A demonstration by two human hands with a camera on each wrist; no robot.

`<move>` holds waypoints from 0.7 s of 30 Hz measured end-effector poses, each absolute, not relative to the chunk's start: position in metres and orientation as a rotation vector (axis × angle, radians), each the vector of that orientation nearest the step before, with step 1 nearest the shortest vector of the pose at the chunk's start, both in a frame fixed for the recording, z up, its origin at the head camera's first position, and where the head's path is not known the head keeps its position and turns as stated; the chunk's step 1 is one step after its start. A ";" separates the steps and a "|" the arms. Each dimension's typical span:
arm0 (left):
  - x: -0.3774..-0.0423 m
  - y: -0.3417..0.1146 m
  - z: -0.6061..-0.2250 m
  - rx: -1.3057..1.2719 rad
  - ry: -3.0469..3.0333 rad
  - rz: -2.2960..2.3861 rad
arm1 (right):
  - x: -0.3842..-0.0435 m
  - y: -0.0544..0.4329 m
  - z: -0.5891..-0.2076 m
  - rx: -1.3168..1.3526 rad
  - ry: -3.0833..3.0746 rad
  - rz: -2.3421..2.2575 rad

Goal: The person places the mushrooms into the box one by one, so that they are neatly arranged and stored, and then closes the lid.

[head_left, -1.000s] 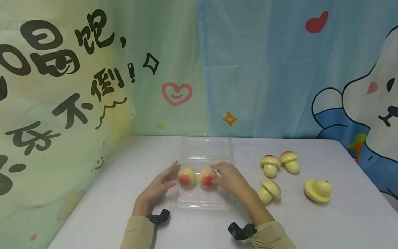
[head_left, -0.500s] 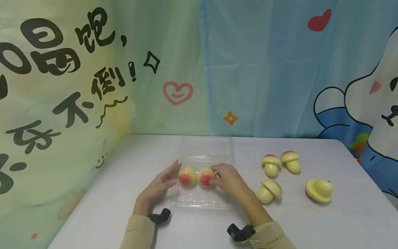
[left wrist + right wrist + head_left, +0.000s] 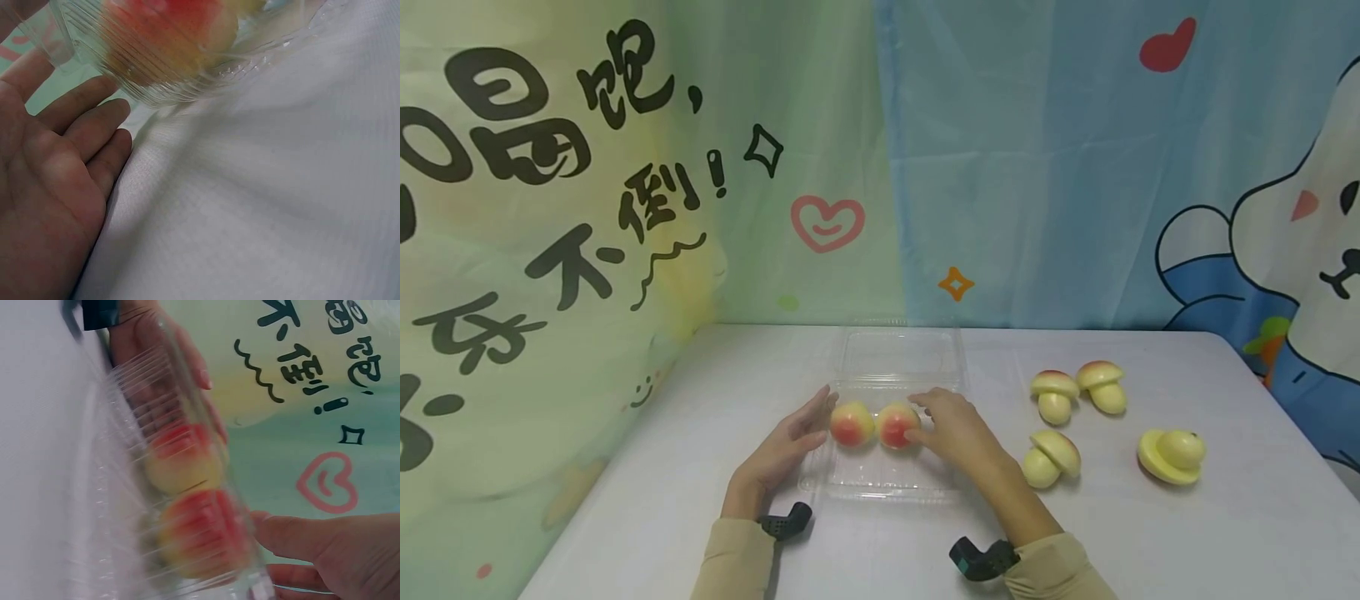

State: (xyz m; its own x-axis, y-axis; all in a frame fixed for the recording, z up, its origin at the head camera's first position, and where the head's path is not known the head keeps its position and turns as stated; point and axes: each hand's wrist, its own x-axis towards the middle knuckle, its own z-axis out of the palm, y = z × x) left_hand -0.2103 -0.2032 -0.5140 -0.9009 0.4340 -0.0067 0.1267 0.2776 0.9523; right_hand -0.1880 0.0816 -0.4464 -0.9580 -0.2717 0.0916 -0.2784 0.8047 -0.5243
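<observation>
Two toy mushrooms sit side by side in an open clear plastic clamshell box (image 3: 891, 483), their round red-and-yellow caps showing. The left mushroom (image 3: 852, 425) is close to the right mushroom (image 3: 897, 427). My left hand (image 3: 786, 446) lies along the box's left side, its fingers extended and holding nothing; the left wrist view has the fingertips (image 3: 115, 112) close to the ribbed wall. On the other side, my right hand (image 3: 955, 429) reaches over the box wall with fingers spread around the right mushroom. In the right wrist view its thumb (image 3: 284, 536) is right at that cap's edge.
On the white table (image 3: 647, 517), several more mushrooms lie right of the box: one at back (image 3: 1054, 397), another beside it (image 3: 1102, 387), a nearer one (image 3: 1051, 458) by my right forearm, and one farther right (image 3: 1172, 457). The box's lid (image 3: 898, 354) lies folded back toward the curtain (image 3: 1045, 208).
The right mushroom has shifted slightly left, closer to the left one. My right hand followed it, and its fingers now stand a little off the cap. My left hand has barely moved.
</observation>
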 end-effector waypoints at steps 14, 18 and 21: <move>-0.207 -0.205 -0.517 0.502 2.282 1.669 | -0.165 0.139 -0.398 0.646 -2.893 0.792; -0.207 -0.204 -0.515 0.510 2.310 1.641 | -0.161 0.172 -0.399 0.759 -2.937 0.742; -0.209 -0.205 -0.514 0.549 2.322 1.622 | -0.158 0.196 -0.404 0.774 -3.011 0.757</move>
State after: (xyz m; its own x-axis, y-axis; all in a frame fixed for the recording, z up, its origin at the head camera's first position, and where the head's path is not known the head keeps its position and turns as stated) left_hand -0.2091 -0.2049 -0.5141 -0.8962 0.4436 0.0061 0.1585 0.3074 0.9383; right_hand -0.1577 0.1963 -0.4039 -0.8814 -0.4685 0.0597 -0.4410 0.7712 -0.4591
